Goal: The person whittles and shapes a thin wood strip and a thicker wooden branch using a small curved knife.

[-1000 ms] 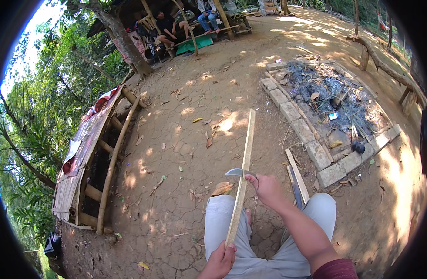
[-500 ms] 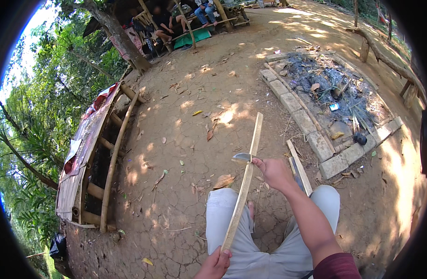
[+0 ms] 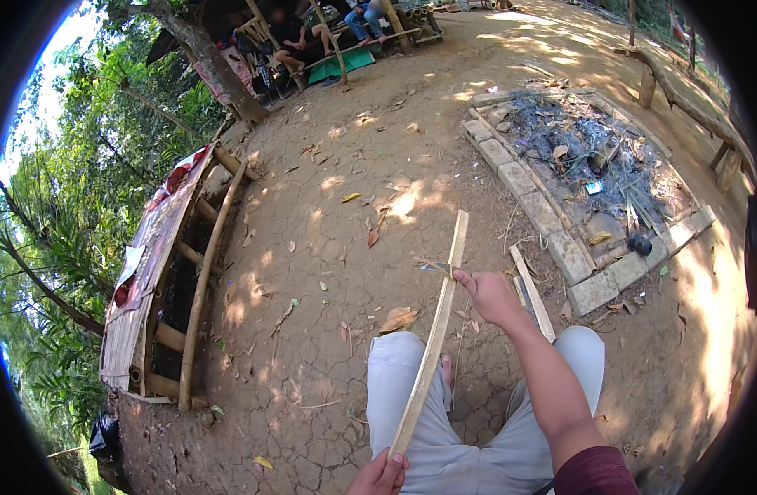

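Observation:
A long pale strip of bamboo or wood point(image 3: 428, 363) slants up and away from my lap. Its near end sits in my left hand point(image 3: 380, 475), with the thumb pressed on it. My right hand point(image 3: 490, 297) is closed at the strip's upper part, gripping a knife whose handle is hidden in the fingers. The short curved blade point(image 3: 433, 266) sticks out past the strip's left side and crosses it. Beyond my right knee lies another pale strip point(image 3: 533, 293) beside a dark, narrow flat piece, partly covered by my right wrist.
To the right, a brick-edged fire pit point(image 3: 557, 254) holds ash and litter. A low bamboo bench point(image 3: 198, 289) stands at the left. Dry leaves point(image 3: 397, 320) dot the cracked earth. People point(image 3: 366, 21) sit under a shelter far off, near a tree trunk point(image 3: 217, 70).
My right hand and the knife have shifted slightly up along the strip, and the blade is turned edge-on more. The strip's far tip has dropped a little toward me.

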Demonstrator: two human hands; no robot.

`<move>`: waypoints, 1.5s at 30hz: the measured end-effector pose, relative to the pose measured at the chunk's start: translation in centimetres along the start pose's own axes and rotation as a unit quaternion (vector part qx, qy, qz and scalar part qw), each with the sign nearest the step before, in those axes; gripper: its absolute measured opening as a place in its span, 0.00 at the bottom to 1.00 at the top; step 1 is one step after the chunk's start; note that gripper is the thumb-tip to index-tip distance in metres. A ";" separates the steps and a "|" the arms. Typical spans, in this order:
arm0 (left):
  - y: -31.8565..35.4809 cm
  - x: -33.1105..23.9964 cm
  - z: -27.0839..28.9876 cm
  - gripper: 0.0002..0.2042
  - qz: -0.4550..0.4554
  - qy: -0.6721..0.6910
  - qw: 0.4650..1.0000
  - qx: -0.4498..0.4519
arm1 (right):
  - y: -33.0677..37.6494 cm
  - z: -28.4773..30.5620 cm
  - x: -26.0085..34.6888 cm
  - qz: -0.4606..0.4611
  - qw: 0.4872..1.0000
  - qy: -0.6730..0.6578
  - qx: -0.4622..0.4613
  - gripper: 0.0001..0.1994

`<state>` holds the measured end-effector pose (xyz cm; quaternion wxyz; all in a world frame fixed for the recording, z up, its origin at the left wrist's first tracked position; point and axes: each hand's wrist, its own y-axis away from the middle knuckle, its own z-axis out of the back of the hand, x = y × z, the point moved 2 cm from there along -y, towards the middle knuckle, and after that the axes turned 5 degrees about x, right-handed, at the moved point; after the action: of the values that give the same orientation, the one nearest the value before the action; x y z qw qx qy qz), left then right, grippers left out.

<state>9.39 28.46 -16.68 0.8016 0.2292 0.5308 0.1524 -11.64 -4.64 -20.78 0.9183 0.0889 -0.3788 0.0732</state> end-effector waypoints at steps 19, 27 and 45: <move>7.3 4.9 0.6 0.13 0.208 0.238 0.947 0.055 | -4.5 3.9 -7.4 -0.052 0.993 -0.043 -0.093 0.44; -0.9 4.1 0.5 0.16 0.020 0.235 0.971 0.033 | -1.5 0.9 -4.0 -0.090 0.991 -0.089 0.036 0.43; -18.8 -18.1 3.9 0.15 -0.150 0.343 0.907 0.194 | 5.3 7.2 10.9 0.142 0.985 0.094 -0.020 0.25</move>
<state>5.95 2.86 -11.15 0.5236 0.2312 0.8200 -0.0061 -9.97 -0.33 -7.48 0.9318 0.0082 -0.3007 0.2032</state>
